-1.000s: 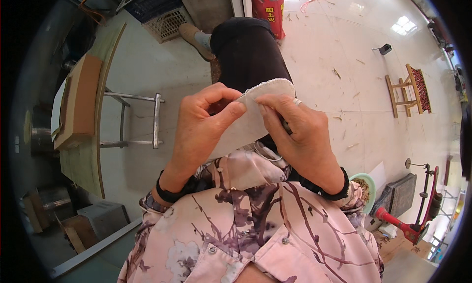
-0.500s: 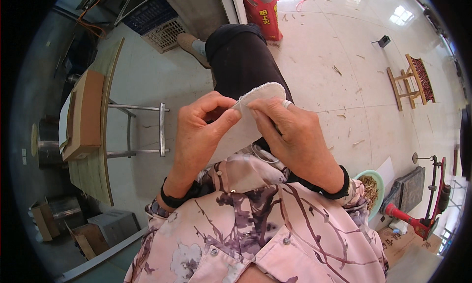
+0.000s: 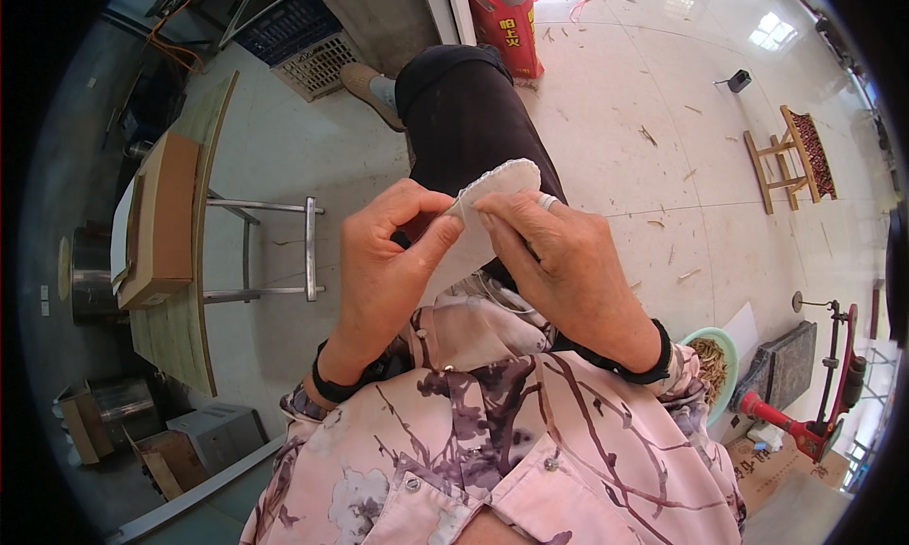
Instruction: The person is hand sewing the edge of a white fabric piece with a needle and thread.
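Observation:
A flat white insole-shaped fabric pad (image 3: 511, 178) is held up in front of my dark trouser leg. Its far end is rounded, with a bumpy, stitched-looking edge. My left hand (image 3: 386, 247) pinches the pad's left end between thumb and index finger. My right hand (image 3: 568, 251), with a white band on one finger, grips the pad's near side, fingers bent over it. The right palm hides part of the pad, and I cannot tell whether a needle is there. A thin pale thread (image 3: 511, 305) curves below the hands, over the floral shirt.
On the left, a cardboard box (image 3: 170, 218) rests on a wooden table (image 3: 216, 157) with metal legs. A red bag (image 3: 504, 34) and plastic crates (image 3: 317, 67) stand ahead. To the right are a wooden folding stool (image 3: 788, 161), a green basin (image 3: 727, 356) and a red-handled metal tool (image 3: 791, 429).
The pad and my right hand have shifted slightly left, toward my left hand. Both hands keep their hold on the pad.

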Available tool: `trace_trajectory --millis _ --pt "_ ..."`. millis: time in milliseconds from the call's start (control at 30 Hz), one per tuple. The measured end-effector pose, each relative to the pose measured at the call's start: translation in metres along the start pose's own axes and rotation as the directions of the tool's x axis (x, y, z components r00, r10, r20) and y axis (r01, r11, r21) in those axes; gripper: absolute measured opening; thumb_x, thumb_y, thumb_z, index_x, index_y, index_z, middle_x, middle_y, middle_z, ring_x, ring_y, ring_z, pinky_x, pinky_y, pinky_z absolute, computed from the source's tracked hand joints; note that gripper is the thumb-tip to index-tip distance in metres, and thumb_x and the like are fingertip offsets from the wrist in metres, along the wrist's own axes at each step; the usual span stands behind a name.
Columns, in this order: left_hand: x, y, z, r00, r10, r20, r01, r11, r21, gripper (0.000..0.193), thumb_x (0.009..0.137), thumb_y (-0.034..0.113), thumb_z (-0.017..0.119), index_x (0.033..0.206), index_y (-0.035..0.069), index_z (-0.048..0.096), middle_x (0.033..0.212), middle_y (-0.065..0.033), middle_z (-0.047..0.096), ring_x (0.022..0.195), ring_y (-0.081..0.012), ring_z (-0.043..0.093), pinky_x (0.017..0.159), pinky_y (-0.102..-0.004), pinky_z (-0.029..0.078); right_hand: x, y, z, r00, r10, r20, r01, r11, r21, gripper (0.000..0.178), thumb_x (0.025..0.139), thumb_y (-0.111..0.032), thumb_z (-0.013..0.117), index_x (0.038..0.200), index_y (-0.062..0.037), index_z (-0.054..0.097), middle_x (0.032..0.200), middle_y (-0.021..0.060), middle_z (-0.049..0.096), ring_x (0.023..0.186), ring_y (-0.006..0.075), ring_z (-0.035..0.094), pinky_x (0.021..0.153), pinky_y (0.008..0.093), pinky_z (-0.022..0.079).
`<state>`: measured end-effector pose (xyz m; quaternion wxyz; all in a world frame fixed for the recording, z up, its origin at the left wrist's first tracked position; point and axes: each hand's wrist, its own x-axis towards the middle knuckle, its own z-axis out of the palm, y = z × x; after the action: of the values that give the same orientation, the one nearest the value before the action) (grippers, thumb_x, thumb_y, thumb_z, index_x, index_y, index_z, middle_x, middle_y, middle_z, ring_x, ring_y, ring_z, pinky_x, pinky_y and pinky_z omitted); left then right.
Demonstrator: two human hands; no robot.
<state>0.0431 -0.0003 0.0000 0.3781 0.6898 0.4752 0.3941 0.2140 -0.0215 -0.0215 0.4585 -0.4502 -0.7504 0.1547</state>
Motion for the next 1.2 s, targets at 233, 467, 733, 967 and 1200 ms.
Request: trace_trajectory --millis 233,467,733,967,1200 --pt "-0.001 -0.006 -0.001 1.000 -0.022 0.002 0.023 0.995 -0.095 0.004 0.080 -0.001 0.064 0.083 -0.001 0.064 0.073 0.0010 0.054 0.064 -0.0047 0.050 0.058 -0.0190 0.039 0.000 -0.002 -0.001 0.997 0.064 0.040 -0.065 0.997 0.031 0.018 0.080 0.000 0.061 0.098 -0.0016 0.062 0.083 0.0154 0.064 0.068 0.0305 0.063 0.059 0.0348 0.050" --pt "-0.001 -0.006 0.000 1.000 -0.017 0.008 0.018 0.995 -0.098 0.004 0.080 -0.002 0.064 0.084 -0.001 0.064 0.074 0.0011 0.055 0.065 -0.0050 0.051 0.059 -0.0191 0.040 -0.001 0.001 0.000 1.000 0.010 0.009 -0.010 1.000 0.015 0.015 0.082 -0.007 0.058 0.096 -0.0018 0.059 0.073 0.0149 0.059 0.062 0.0316 0.059 0.052 0.0381 0.047" --pt "-0.004 -0.003 0.004 0.989 0.136 -0.054 -0.126 0.980 0.153 0.008 0.075 -0.004 0.066 0.082 -0.001 0.062 0.071 -0.0058 0.055 0.061 -0.0135 0.052 0.055 -0.0244 0.041 0.001 0.000 -0.002 1.000 0.018 0.019 -0.019 0.999 0.031 0.009 0.082 -0.007 0.058 0.090 -0.0026 0.059 0.072 0.0152 0.059 0.061 0.0324 0.059 0.051 0.0387 0.046" --pt "-0.013 -0.010 0.016 0.959 0.268 -0.096 -0.225 0.921 0.317 0.014 0.067 -0.005 0.067 0.078 0.002 0.061 0.072 -0.0091 0.057 0.062 -0.0256 0.055 0.054 -0.0324 0.043 -0.002 -0.001 -0.001 0.978 0.188 0.094 -0.198 0.972 0.122 0.007 0.080 -0.004 0.061 0.086 -0.0011 0.062 0.072 0.0168 0.060 0.061 0.0309 0.059 0.055 0.0349 0.046" --pt "-0.016 -0.016 0.021 0.957 0.278 -0.082 -0.232 0.904 0.360 0.011 0.067 -0.003 0.065 0.074 0.002 0.058 0.070 -0.0087 0.054 0.061 -0.0271 0.053 0.054 -0.0355 0.042 0.000 0.005 0.005 0.966 0.216 0.139 -0.242 0.948 0.207 0.009 0.078 -0.008 0.061 0.079 0.0014 0.060 0.069 0.0219 0.058 0.064 0.0379 0.059 0.055 0.0392 0.047"
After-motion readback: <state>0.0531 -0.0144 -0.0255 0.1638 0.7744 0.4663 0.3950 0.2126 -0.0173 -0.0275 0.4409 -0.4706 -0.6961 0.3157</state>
